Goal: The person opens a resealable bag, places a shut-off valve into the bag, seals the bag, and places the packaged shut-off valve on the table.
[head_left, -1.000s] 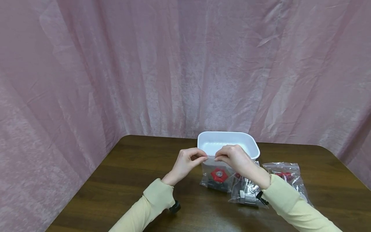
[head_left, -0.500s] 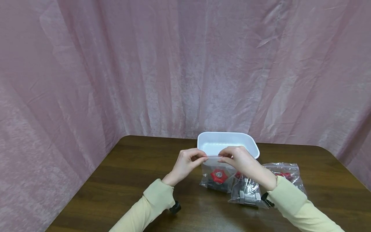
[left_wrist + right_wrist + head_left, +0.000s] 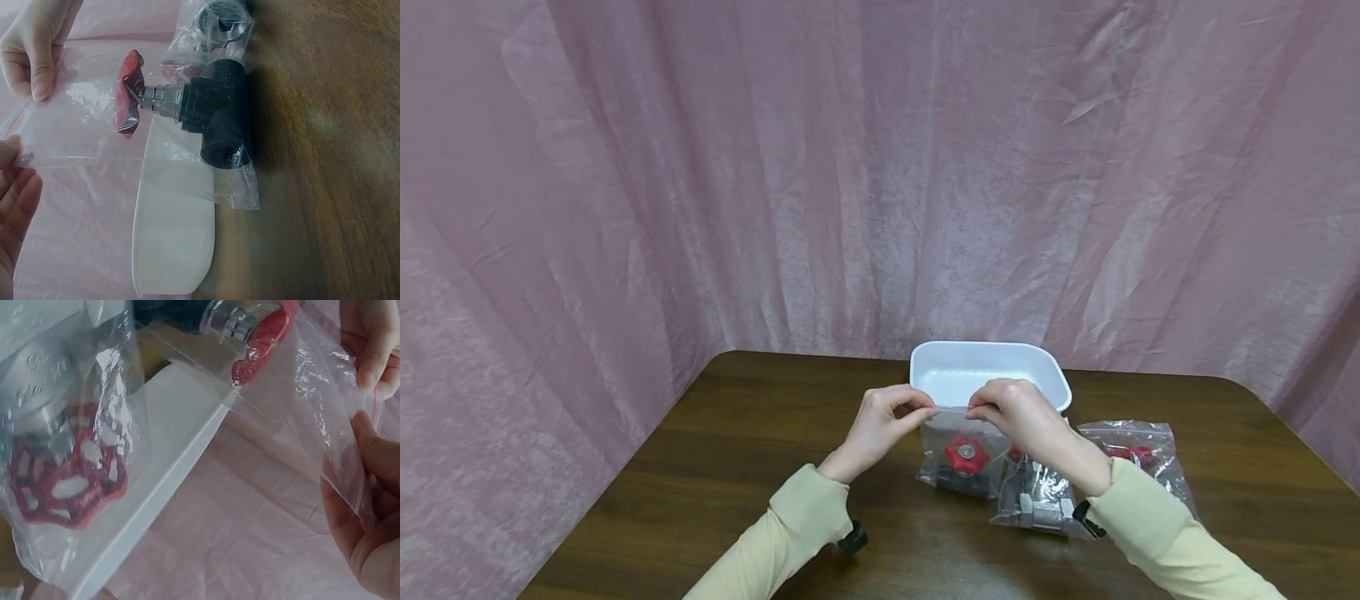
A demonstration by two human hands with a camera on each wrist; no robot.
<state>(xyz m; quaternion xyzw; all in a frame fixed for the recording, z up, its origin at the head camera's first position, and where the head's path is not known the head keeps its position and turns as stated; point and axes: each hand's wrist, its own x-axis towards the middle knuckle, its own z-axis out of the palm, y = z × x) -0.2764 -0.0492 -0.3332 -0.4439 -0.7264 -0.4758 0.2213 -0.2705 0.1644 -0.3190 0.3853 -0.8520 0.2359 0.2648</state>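
Observation:
My left hand [image 3: 880, 417] pinches the left top corner of a clear zip bag [image 3: 945, 425] between thumb and fingertips. At the bag's right top corner, my right hand [image 3: 1017, 414] also pinches its edge. The bag's red zip strip [image 3: 19, 120] shows between the hands in the left wrist view. Inside the bag sits a valve with a black tee-shaped body [image 3: 225, 119], a metal stem [image 3: 164, 100] and a red handwheel [image 3: 129, 94]. The bag hangs upright, its lower end low over the table; whether it touches cannot be told.
Behind the bag stands a white plastic tub [image 3: 977, 367] near the table's back edge. A second bag [image 3: 1047, 500] with a grey metal valve lies to the right. Beyond my right forearm is another bag [image 3: 1138, 437] with a red-handled part. Brown table [image 3: 760, 417].
My right hand has slid a little to the right along the bag's top edge, away from my left hand. The left hand stays almost still.

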